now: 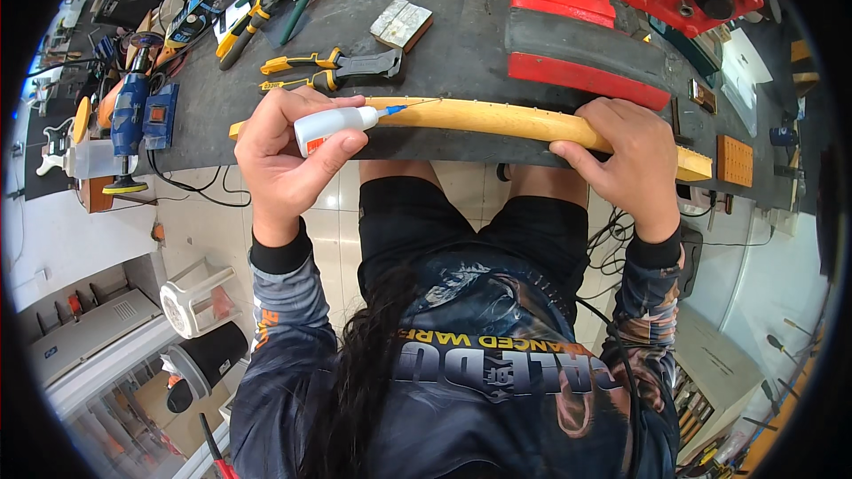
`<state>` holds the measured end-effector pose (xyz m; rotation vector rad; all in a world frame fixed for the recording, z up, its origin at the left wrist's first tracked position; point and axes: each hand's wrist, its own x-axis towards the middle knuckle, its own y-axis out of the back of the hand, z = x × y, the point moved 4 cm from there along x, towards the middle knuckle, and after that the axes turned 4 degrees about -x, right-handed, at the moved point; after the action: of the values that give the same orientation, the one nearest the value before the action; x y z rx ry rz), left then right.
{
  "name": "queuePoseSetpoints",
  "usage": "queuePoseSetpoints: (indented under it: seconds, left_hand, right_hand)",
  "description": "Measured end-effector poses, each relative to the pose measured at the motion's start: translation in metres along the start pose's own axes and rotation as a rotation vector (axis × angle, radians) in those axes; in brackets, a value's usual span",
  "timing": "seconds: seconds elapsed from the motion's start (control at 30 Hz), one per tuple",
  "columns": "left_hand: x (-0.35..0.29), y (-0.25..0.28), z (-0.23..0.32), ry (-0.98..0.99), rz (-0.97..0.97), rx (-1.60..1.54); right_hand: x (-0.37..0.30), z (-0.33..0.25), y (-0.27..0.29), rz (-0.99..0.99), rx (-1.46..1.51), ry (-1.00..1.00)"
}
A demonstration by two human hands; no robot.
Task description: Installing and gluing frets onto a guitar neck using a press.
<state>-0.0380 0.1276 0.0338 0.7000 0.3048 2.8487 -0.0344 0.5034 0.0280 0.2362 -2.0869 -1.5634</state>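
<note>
One left hand (282, 160) pinches white squeeze bottle (318, 127), blue nozzle (389, 111) at fretted wooden neck (497, 119), presumably for precision; one right hand (632, 158) clasps neck, likely steadying it.

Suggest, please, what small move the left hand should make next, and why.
I would probably steady the blue nozzle over one spot on the far edge of the wooden piece before any squeeze: the left hand holds the white bottle with its thin tip angled toward that edge, and the right hand grips the wooden piece. Whether the tip touches is too fine to tell.
</note>
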Motion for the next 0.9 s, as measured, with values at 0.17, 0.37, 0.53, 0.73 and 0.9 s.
queuePoseSetpoints:
  seconds: [0.17,0.37,0.53,0.73,0.9]
  left_hand:
    - [-0.0002,0.002,-0.0036,-0.031,-0.008,-0.05]
    - [-0.0009,0.0031,-0.0043,-0.025,-0.001,-0.051]
    - [-0.0016,0.0031,-0.0048,-0.03,0.006,-0.059]
    - [-0.0013,0.0043,-0.0051,-0.043,-0.009,-0.021]
    - [-0.0009,0.0032,-0.0043,-0.037,-0.004,-0.037]
  right_hand:
    - [-0.0006,0.0007,-0.0005,0.013,-0.002,0.003]
    - [-0.0005,0.0009,-0.0012,0.01,-0.002,0.003]
    - [-0.0007,0.0004,-0.0008,0.011,0.001,0.003]
    - [-0.0002,0.0001,-0.0007,0.009,0.01,-0.002]
    - [0.0,-0.0002,-0.0004,0.004,0.004,-0.002]
